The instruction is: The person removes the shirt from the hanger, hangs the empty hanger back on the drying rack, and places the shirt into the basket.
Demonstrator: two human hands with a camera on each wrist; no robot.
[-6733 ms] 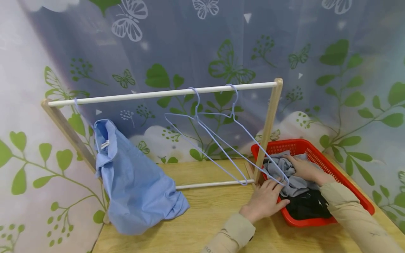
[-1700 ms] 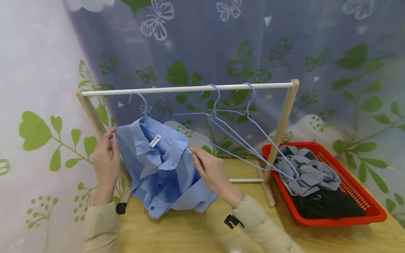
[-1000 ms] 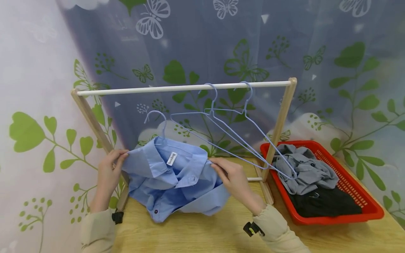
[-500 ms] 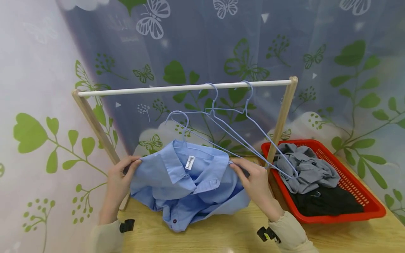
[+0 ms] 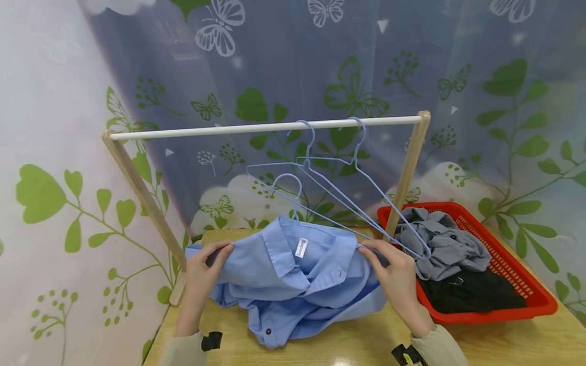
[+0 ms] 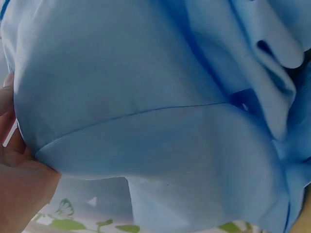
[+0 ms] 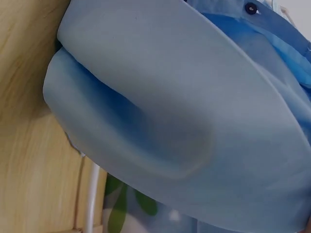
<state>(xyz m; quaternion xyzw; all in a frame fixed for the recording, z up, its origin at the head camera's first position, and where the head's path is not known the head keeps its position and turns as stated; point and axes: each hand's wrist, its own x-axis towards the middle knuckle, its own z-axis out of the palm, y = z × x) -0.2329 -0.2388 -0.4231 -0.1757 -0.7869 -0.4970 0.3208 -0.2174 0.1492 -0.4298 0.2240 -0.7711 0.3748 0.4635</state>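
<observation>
A light blue button-up shirt [image 5: 284,284] on a pale purple wire hanger [image 5: 297,195] is spread between my hands, collar up and label showing. The hanger's hook stands free below the rack's white rail, and the shirt's lower part lies bunched over the table. At the left shoulder my left hand [image 5: 201,284] pinches the cloth between thumb and fingers. My right hand [image 5: 397,277] pinches the other shoulder likewise. Blue cloth [image 6: 121,87] fills most of the left wrist view, with the left fingers at its edge. In the right wrist view, shirt folds [image 7: 184,107] hide nearly all of the hand.
The wooden rack's white rail [image 5: 206,130] runs behind the shirt. Two bare hangers [image 5: 308,147] hang toward its right end, reaching down near my right hand. A red basket [image 5: 542,305] at the right holds a grey garment [image 5: 446,244] and a black garment [image 5: 471,295].
Earlier both hands were at the basket and the shirt hung at the rail's left. Then they took its shoulders; the hanger came off the rail, and shirt and hands moved down and right.
</observation>
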